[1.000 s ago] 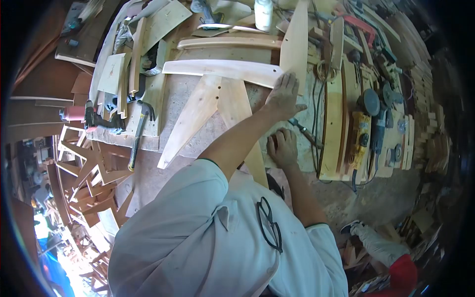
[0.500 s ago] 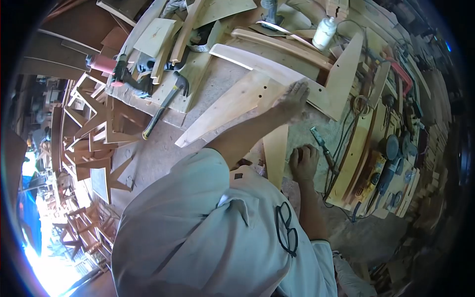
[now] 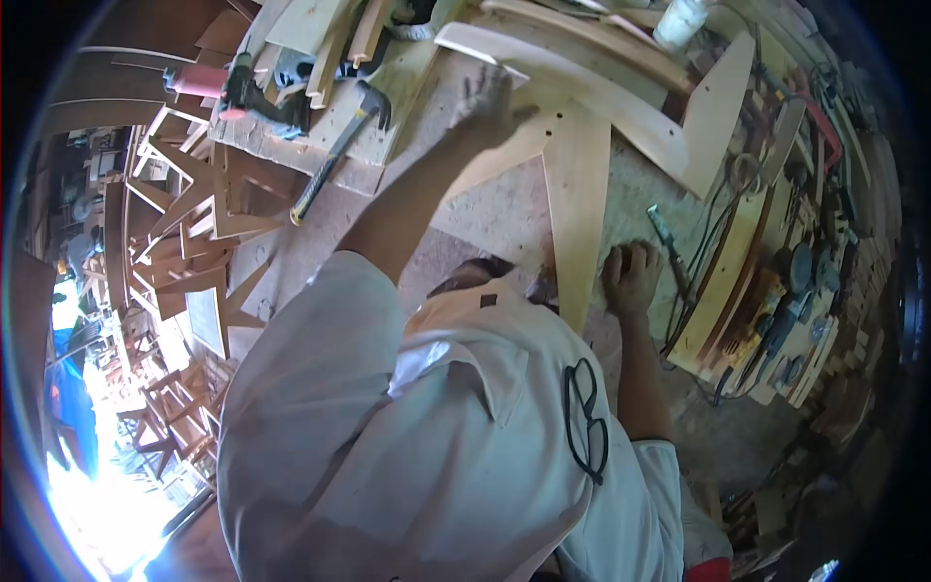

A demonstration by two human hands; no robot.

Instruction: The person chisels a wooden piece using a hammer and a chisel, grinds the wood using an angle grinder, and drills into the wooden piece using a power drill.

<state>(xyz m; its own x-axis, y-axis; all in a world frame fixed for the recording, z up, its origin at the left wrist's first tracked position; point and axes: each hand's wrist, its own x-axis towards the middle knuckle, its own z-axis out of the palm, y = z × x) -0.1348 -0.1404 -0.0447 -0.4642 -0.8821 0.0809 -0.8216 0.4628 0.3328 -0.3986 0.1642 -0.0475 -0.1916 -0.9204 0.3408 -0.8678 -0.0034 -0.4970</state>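
Note:
My left hand [image 3: 485, 105] reaches out over the bench with its fingers apart, above a pale wooden panel [image 3: 522, 141] and near the end of a long curved board [image 3: 582, 80]. Dark holes mark the panel near its joint with a tapered wooden leg [image 3: 579, 184], which points down toward my body. My right hand [image 3: 632, 276] rests at the bench's near edge with its fingers curled in, and nothing shows in it. Just beyond it lies a chisel [image 3: 667, 242]. Part of the panel is hidden by my left hand and forearm.
On the left are a claw hammer [image 3: 339, 150] and a red-and-black drill [image 3: 238, 92]. A white bottle [image 3: 681, 23] stands at the back. Power tools and a cable lie by a stack of boards [image 3: 722, 281] on the right. Chair frames [image 3: 184, 398] stand on the floor.
My left hand has moved left and away from me, off the area where the panel and curved board meet. My right hand stays curled by the chisel. The view has shifted.

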